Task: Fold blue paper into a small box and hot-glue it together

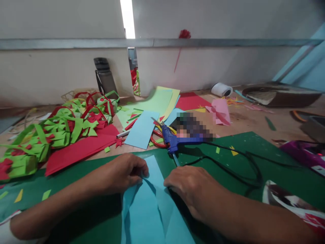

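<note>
A light blue sheet of paper (149, 210) lies partly folded on a green cutting mat (241, 162) right in front of me. My left hand (124, 174) pinches the sheet's upper left fold, fingers curled onto the paper. My right hand (193, 189) presses down on the sheet's right fold with bent fingers. Just beyond the sheet's tip rests a blue glue gun (175, 139), its black cord (238, 166) looping across the mat to the right.
Green and red paper strips and cut shapes (58, 130) are heaped at the left beside a red sheet (78, 149). Loose coloured sheets (154, 101), red-handled scissors (157, 140), a pink folded piece (220, 110) and a white roll (221, 89) lie further back. A wall runs behind.
</note>
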### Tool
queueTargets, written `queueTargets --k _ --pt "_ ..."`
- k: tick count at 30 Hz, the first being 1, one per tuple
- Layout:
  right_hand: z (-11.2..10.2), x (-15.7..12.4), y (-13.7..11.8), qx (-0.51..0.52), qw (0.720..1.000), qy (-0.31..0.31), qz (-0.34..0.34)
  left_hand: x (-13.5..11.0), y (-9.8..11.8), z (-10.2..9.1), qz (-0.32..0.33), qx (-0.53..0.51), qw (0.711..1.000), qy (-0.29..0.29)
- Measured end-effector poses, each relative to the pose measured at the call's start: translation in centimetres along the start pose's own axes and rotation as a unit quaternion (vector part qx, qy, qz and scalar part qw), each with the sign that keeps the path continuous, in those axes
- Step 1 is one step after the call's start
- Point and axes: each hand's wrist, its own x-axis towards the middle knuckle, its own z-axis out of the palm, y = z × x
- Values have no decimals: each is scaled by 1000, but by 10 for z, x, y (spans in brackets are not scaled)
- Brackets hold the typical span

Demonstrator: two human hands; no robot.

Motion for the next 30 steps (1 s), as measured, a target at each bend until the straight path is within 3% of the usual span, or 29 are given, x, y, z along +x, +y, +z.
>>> queueTargets --k 4,9,14,18,24,30 --pt "6 -6 -4 -49 997 37 -54 -1 -2 -3 23 -16 999 -22" --pt "13 -11 -4 -62 984 117 -122 0 -1 -2 50 -23 998 -10" --pt "16 -12 -3 -67 976 158 -133 -1 5 -4 -7 13 1000 -5" --pt "15 -12 -7 -88 971 186 -123 -2 2 -3 -3 28 1000 5" --pt "13 -14 -8 -95 968 198 -117 -2 -1 0 -16 11 1000 2" --pt "16 -12 -3 -67 974 175 -125 -1 13 1 -45 19 999 5"
